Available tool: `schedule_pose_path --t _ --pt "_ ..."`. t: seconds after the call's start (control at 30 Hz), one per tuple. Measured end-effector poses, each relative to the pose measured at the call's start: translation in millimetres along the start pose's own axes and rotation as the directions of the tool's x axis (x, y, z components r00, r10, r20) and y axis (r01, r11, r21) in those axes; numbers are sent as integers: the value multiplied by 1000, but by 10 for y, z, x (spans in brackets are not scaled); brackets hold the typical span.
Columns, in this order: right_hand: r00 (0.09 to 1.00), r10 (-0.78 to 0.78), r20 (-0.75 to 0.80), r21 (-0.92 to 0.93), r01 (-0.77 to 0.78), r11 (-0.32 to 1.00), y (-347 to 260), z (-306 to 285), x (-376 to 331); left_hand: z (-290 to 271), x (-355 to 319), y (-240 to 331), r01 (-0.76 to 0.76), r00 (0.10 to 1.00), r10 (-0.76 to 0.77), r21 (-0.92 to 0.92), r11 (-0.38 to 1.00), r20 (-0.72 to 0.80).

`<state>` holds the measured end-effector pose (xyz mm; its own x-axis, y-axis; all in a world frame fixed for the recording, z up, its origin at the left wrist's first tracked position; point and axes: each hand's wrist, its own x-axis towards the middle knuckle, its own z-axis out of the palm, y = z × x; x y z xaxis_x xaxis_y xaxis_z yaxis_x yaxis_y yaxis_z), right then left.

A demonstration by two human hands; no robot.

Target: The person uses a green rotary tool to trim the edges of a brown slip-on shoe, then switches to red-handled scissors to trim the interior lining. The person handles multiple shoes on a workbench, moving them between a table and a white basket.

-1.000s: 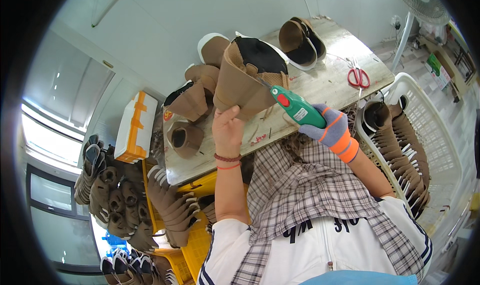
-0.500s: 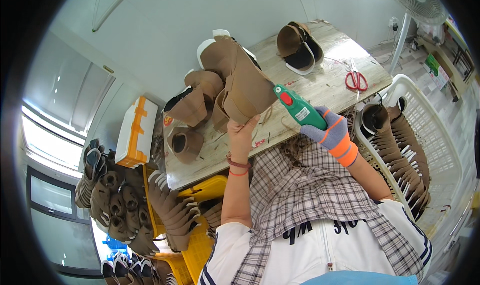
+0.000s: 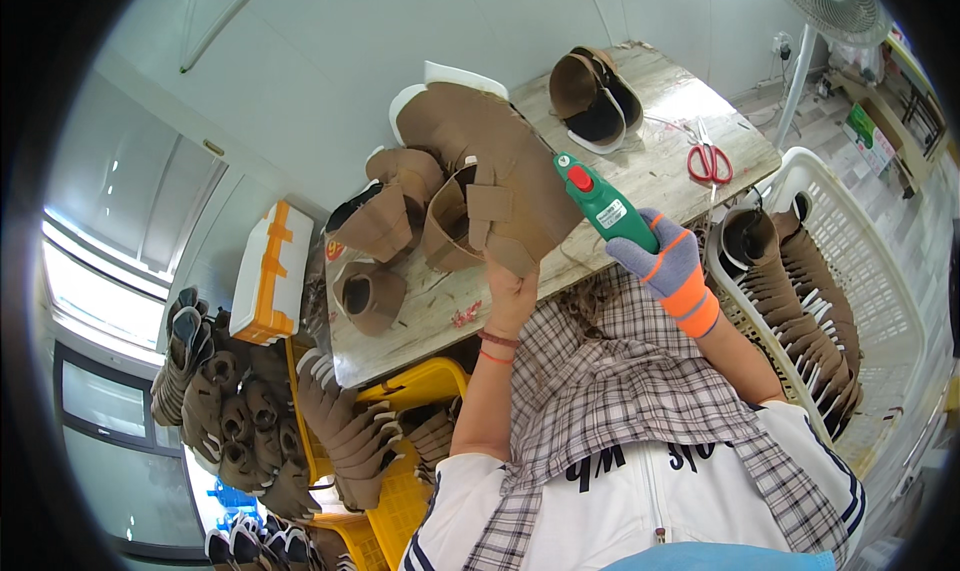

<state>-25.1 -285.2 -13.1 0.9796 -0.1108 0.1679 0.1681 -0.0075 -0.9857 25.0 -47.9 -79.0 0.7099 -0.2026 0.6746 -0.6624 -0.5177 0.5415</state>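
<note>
My bare left hand [image 3: 512, 296] is closed on the lower end of a brown shoe upper [image 3: 500, 131] with white edging, which it holds up over the table. A grey and orange glove covers my right hand [image 3: 662, 261], wrapped round a green handheld power tool [image 3: 608, 211] with a red button. The tool's tip meets, or nearly meets, the right edge of the shoe upper; its working end is too small to make out. Left of the held piece lie several more brown uppers [image 3: 375, 226]. Another, dark-lined upper [image 3: 590, 96] stands near the table's far edge.
Red-handled scissors [image 3: 709, 164] lie on the right of the worn table [image 3: 640, 186]. A white basket [image 3: 900, 301] of stacked uppers stands at right, below a fan [image 3: 830, 1]. Yellow crates [image 3: 400, 491], a white and orange box [image 3: 272, 271] and piled uppers [image 3: 235, 411] are at left.
My left hand has moved slightly right and down and turned the shoe upper, so more of its broad brown side shows. The green tool has shifted a little right and down.
</note>
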Motion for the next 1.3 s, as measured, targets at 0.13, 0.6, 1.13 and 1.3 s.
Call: schedule_pose_path --t 0.13,0.6,1.13,1.3 --pt "997 -21 -70 33 23 999 120 -69 61 43 30 -36 22 1000 -22 -32 999 13" --pt "954 28 -298 -95 -59 994 786 -655 415 464 2764 -1744 101 990 -88 113 988 -110" --pt "900 269 -343 -40 -300 953 1498 -1100 753 2306 3444 -1862 -405 889 458 502 764 20" --pt "881 338 -330 119 -316 941 1495 -1029 771 2641 3880 -2143 -510 789 322 266 818 522"
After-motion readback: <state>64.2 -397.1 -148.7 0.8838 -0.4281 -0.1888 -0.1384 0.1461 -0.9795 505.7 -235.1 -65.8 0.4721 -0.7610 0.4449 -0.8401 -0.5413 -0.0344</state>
